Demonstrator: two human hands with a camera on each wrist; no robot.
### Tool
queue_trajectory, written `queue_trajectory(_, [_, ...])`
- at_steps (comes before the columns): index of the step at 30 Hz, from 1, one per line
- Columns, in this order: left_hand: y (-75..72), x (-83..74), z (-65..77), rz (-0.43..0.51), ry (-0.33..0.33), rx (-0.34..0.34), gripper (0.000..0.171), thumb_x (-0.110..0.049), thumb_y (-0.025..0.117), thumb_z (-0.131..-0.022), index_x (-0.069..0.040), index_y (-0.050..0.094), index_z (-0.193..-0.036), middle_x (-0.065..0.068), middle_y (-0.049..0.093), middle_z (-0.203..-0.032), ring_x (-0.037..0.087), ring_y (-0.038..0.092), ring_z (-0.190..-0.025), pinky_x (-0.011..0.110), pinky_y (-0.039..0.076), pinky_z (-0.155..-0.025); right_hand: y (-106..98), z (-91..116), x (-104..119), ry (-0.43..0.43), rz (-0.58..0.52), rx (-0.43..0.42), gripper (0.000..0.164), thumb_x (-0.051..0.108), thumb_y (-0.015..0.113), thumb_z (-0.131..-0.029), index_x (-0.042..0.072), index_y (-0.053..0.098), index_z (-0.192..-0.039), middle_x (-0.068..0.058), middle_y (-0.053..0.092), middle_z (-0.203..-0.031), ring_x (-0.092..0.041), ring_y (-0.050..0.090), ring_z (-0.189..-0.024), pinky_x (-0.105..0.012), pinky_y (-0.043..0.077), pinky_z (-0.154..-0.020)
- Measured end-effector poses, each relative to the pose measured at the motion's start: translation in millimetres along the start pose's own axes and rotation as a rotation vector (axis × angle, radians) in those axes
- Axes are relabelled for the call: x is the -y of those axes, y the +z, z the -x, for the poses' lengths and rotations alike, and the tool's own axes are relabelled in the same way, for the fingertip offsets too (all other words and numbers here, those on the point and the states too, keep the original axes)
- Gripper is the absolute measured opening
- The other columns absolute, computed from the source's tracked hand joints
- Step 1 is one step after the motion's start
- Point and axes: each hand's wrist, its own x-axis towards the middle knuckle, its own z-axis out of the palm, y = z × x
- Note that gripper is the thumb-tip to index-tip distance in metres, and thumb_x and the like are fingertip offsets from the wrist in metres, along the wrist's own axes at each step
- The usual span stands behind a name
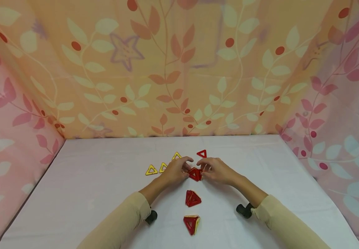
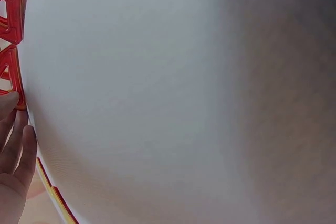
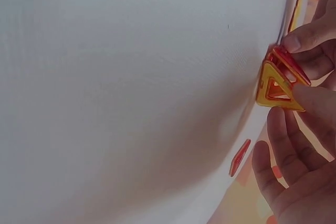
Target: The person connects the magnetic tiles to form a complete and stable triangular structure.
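Leaf-patterned curtains (image 1: 167, 69) hang behind a white table (image 1: 89, 207), where a red-and-yellow triangle-tile piece (image 1: 195, 174) sits directly between the left hand (image 1: 176, 171) and right hand (image 1: 219, 171), each pinching an edge, thumb and fingers barely parted.

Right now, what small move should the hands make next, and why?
Probably ease the yellow panel against the red panel: the right wrist view seems to show a gap between them. The right hand pinches the yellow one while the left hand holds the red, so both look ready to close up.
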Motion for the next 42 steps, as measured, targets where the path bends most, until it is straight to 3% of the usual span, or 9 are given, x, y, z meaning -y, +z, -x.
queue_trajectory(5, [0.6, 1.1, -0.1, -0.005, -0.004, 0.004, 0.048, 0.004, 0.072, -0.088, -0.007, 0.058, -0.132, 0.002, 0.072, -0.1, 0.016, 0.066, -0.095, 0.033, 0.054, -0.09, 1.2, -1.3, 1.4, -0.002, -0.001, -0.006, 0.028, 0.0, 0.069, -0.089, 0.002, 0.067, -0.117, -0.002, 0.068, -0.094, -0.014, 0.061, -0.086, -0.039, 0.056, -0.081])
queue_trajectory(15, [0.5, 1.6, -0.4, -0.01, 0.0, 0.003, 0.048, 0.004, 0.072, -0.087, -0.007, 0.059, -0.131, 0.002, 0.072, -0.1, 0.016, 0.066, -0.093, 0.033, 0.055, -0.089, 2.8, -3.4, 1.8, -0.014, 0.001, -0.009, 0.028, 0.002, 0.07, -0.089, 0.002, 0.067, -0.118, 0.001, 0.066, -0.092, -0.013, 0.061, -0.084, -0.026, 0.054, -0.076])
queue_trajectory(26, [-0.1, -0.9, 0.1, -0.008, -0.01, 0.004, 0.047, 0.005, 0.071, -0.087, -0.007, 0.059, -0.131, 0.003, 0.072, -0.1, 0.017, 0.066, -0.094, 0.034, 0.054, -0.089, 6.0, -2.9, 0.7, -0.021, 0.014, -0.02, 0.03, 0.001, 0.068, -0.088, 0.002, 0.066, -0.118, -0.009, 0.069, -0.106, -0.016, 0.062, -0.087, -0.026, 0.054, -0.077])
queue_trajectory(36, [-1.1, 1.9, 2.2, 0.015, 0.0, 0.014, 0.026, -0.001, 0.069, -0.091, -0.008, 0.069, -0.117, 0.002, 0.071, -0.105, 0.014, 0.065, -0.098, 0.031, 0.054, -0.087, 9.3, -2.3, -2.2, -0.007, -0.006, -0.006, 0.031, 0.001, 0.068, -0.088, -0.001, 0.066, -0.119, -0.011, 0.069, -0.111, -0.013, 0.064, -0.088, -0.026, 0.055, -0.079])
queue_trajectory(42, [-3.8, 1.6, 6.8, -0.011, 0.013, 0.022, 0.024, -0.005, 0.068, -0.093, -0.006, 0.072, -0.117, 0.003, 0.072, -0.112, 0.015, 0.065, -0.105, 0.031, 0.053, -0.091, 10.4, -2.4, -0.6, -0.025, 0.005, 0.005, 0.028, 0.002, 0.067, -0.089, -0.001, 0.068, -0.116, -0.01, 0.07, -0.11, -0.016, 0.066, -0.092, -0.03, 0.056, -0.083])
